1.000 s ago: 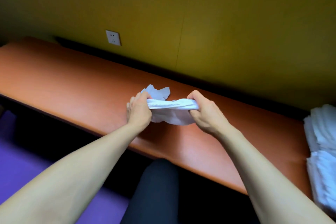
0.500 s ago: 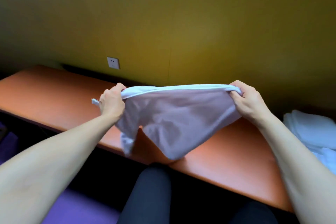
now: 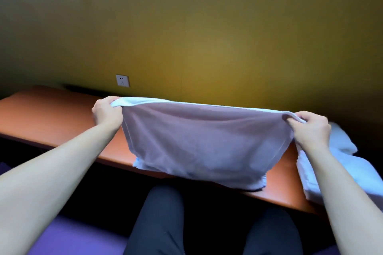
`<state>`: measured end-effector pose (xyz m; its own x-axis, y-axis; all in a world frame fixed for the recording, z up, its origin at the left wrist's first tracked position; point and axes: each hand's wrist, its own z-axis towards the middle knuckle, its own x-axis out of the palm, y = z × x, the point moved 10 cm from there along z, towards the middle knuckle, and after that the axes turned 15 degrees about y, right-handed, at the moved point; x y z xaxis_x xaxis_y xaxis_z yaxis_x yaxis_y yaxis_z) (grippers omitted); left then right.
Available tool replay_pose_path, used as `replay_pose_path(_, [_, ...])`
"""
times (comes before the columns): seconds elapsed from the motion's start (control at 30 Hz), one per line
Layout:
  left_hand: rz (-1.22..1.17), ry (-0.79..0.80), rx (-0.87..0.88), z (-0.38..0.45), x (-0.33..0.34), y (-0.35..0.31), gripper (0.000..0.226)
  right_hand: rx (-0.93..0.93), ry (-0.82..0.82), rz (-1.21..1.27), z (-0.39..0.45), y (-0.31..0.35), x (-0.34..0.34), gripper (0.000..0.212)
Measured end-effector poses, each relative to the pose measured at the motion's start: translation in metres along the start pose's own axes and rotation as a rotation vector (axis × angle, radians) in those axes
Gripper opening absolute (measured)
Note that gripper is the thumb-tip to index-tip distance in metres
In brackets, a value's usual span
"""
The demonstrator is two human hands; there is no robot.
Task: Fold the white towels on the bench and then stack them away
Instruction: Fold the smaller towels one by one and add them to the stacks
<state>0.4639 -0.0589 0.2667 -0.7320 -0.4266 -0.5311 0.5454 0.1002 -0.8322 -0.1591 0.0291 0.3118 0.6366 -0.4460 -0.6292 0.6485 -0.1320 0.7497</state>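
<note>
The left hand (image 3: 106, 113), arm stretched forward, pinches the upper left corner of a thin white cloth towel (image 3: 204, 143) in curled fingers. The towel hangs spread between both hands above the long orange table (image 3: 51, 114) (its lower edge blurred, so contact there is unclear). The right hand (image 3: 310, 128) grips the opposite corner the same way. Beyond the right hand, a heap of white towels (image 3: 339, 167) lies partly hidden behind the forearm.
</note>
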Motion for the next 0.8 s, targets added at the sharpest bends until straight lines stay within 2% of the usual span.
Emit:
replay_pose_path(0.2, [-0.386, -0.083, 0.001, 0.003, -0.014, -0.04, 0.023, -0.043, -0.193, 0.115, -0.018, 0.021, -0.047, 0.048])
replay_pose_path(0.3, [-0.32, -0.09, 0.02, 0.023, -0.008, -0.062, 0.023, 0.039, -0.243, 0.123, -0.005, 0.023, -0.049, 0.049])
replay_pose_path(0.47, [-0.236, -0.017, -0.049, 0.05, 0.047, -0.039, 0.027, 0.168, -0.186, 0.228, 0.03, -0.021, 0.002, 0.043])
replay_pose_path(0.63, [-0.149, 0.032, -0.084, 0.074, 0.109, -0.004, 0.026, 0.299, -0.143, 0.175, 0.067, -0.066, 0.046, 0.027])
replay_pose_path(0.7, [-0.138, 0.038, -0.083, 0.087, 0.131, 0.007, 0.03, 0.319, -0.144, 0.252, 0.085, -0.08, 0.066, 0.018])
replay_pose_path(0.8, [-0.133, 0.054, -0.114, 0.11, 0.167, 0.022, 0.035, 0.352, -0.139, 0.305, 0.12, -0.111, 0.097, 0.027])
